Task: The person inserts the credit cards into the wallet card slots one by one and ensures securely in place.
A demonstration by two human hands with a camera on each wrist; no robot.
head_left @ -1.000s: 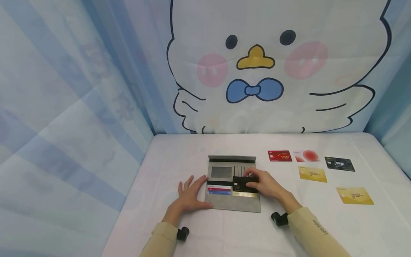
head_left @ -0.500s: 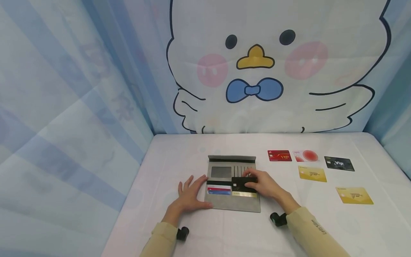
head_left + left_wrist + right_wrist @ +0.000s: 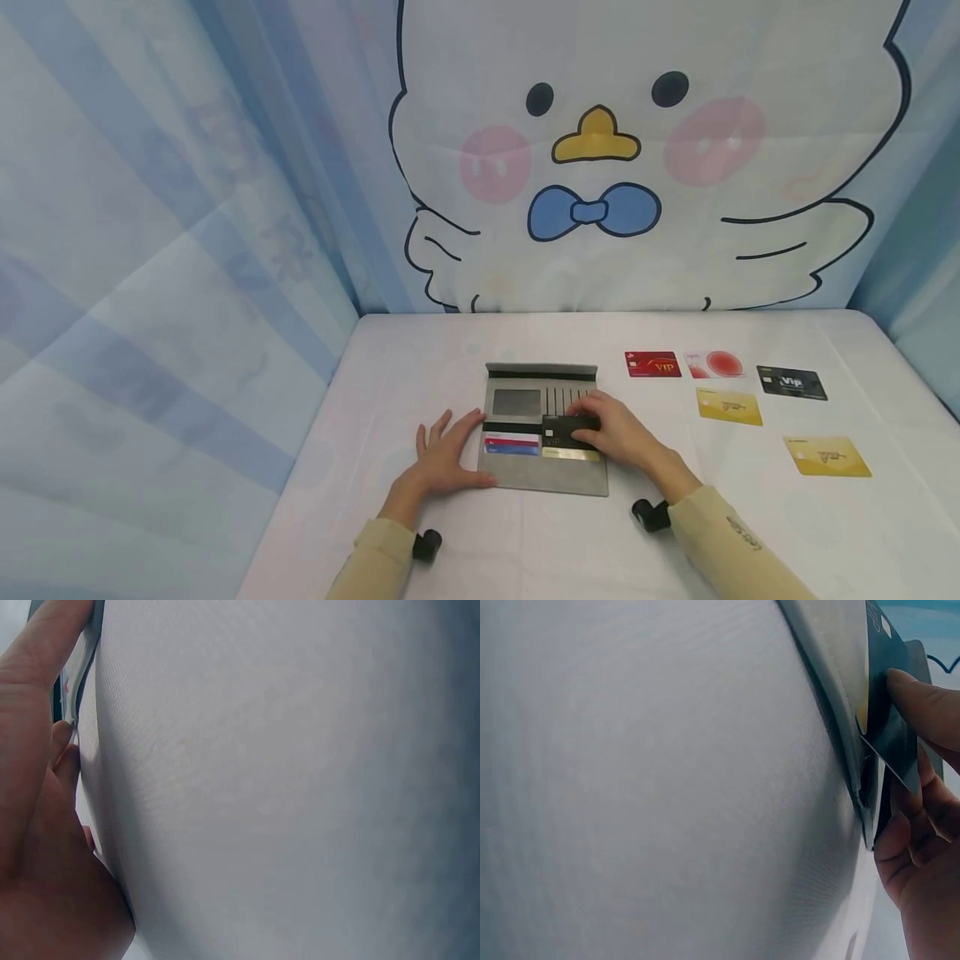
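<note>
An unfolded grey card holder (image 3: 551, 477) lies flat on the table. Its left side holds a red, white and blue card (image 3: 512, 444); on its right side a gold card edge (image 3: 572, 454) shows below a black VIP card (image 3: 558, 431). My right hand (image 3: 621, 429) pinches that black card by its right end, thumb on its face, as the right wrist view also shows, with the card (image 3: 889, 712) tilted at the holder. My left hand (image 3: 444, 458) rests spread at the holder's left edge, thumb at the lower corner and index finger higher up.
Right of the holder lie a red VIP card (image 3: 653, 364), a white card with a red circle (image 3: 715, 364), a dark Vip card (image 3: 792, 382) and two gold cards (image 3: 729, 407). A curtain with a cartoon bird (image 3: 592, 275) hangs behind the table.
The black card and my right hand have shifted very slightly left and down against the holder. My left hand has stayed where it was.
</note>
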